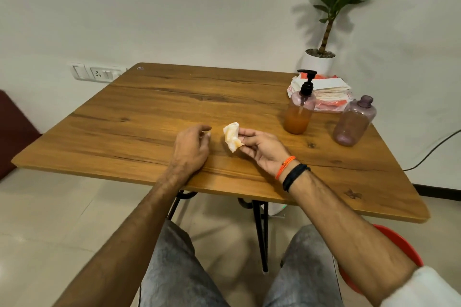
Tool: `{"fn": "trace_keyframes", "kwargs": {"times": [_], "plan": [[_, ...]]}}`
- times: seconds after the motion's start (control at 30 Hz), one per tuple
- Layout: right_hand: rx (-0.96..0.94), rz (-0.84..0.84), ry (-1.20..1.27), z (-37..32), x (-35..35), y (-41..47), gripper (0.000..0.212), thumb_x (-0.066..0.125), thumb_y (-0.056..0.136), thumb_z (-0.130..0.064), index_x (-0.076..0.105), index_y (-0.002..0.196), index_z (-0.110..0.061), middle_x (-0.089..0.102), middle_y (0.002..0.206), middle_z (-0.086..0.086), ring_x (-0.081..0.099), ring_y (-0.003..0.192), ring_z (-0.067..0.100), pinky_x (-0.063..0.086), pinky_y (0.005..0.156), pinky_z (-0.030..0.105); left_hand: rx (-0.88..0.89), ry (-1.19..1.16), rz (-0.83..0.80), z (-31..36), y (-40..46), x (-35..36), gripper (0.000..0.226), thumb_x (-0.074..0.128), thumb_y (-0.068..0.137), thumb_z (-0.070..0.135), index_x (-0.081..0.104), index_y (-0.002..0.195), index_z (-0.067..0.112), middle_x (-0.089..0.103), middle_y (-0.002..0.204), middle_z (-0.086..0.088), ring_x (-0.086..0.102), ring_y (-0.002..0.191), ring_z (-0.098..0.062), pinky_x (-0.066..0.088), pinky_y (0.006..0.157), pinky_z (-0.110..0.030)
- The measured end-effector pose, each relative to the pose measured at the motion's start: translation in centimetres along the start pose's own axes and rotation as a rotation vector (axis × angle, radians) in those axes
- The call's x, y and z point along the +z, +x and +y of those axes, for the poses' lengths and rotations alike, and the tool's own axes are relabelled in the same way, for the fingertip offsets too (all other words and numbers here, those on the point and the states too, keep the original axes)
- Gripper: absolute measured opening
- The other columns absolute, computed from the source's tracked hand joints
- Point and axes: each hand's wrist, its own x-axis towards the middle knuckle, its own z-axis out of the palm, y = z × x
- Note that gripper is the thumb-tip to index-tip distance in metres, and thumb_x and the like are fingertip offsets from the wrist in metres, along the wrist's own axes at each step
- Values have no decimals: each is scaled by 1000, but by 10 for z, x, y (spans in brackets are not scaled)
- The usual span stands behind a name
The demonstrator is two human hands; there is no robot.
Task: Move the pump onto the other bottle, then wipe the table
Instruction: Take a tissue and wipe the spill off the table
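Note:
A crumpled white tissue (232, 139) with orange stains is pinched in my right hand (262, 148), just above the wooden table (139, 117). Beside it my left hand (190, 147) rests on the tabletop, fingers loosely curled and holding nothing. At the right stands a pinkish bottle (299, 113) half full of orange liquid, with the black pump (307, 82) on top. To its right stands a purple bottle (354, 122), open at the neck and with no pump.
A stack of folded white and orange napkins (329, 96) lies behind the bottles. A potted plant (324, 32) stands past the table's far right corner. A wall socket (96, 73) is at the far left. A black cable (434, 149) runs along the right.

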Motion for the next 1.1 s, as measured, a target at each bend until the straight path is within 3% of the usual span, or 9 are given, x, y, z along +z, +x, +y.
{"fn": "trace_keyframes", "kwargs": {"times": [0.13,0.2,0.3,0.53,0.77,1.1], "plan": [[-2,39,118,-7,-7,3,29,45,90,15,65,104,0,70,98,12,68,91,19,60,72,23,-225,-475,-96,26,1,12,34,59,97,32,64,122,10,72,109,-4,73,85,-10,61,75,-30],[-10,38,132,-9,-13,0,29,46,90,15,65,105,-2,73,94,12,69,89,19,60,70,24,-377,-734,-154,38,4,19,34,67,91,26,64,119,5,75,99,-7,75,79,-13,63,69,-32],[-52,46,107,-13,-28,-8,29,47,90,12,64,109,-2,74,93,13,73,84,19,60,69,27,-478,-931,-190,56,9,30,29,76,84,11,67,110,3,77,92,-11,76,78,-20,63,62,-30],[-193,211,-88,-31,-75,-46,15,67,87,-4,71,99,-11,76,91,7,73,79,14,59,62,24,-427,-1016,-348,102,4,63,18,78,79,2,72,95,6,78,87,-12,76,81,-25,62,60,-27],[-300,418,-205,-56,-144,-89,15,71,83,-4,72,98,-8,74,85,5,71,72,11,57,56,20,-372,-1009,-539,166,5,117,16,79,77,1,73,90,10,78,86,-8,77,80,-22,59,56,-22],[-241,660,-171,-81,-234,-133,25,73,80,-5,70,104,-2,74,83,8,72,75,15,58,62,23,-425,-969,-814,247,0,191,19,78,78,-2,73,90,11,77,79,-2,76,74,-16,59,58,-21]]}}
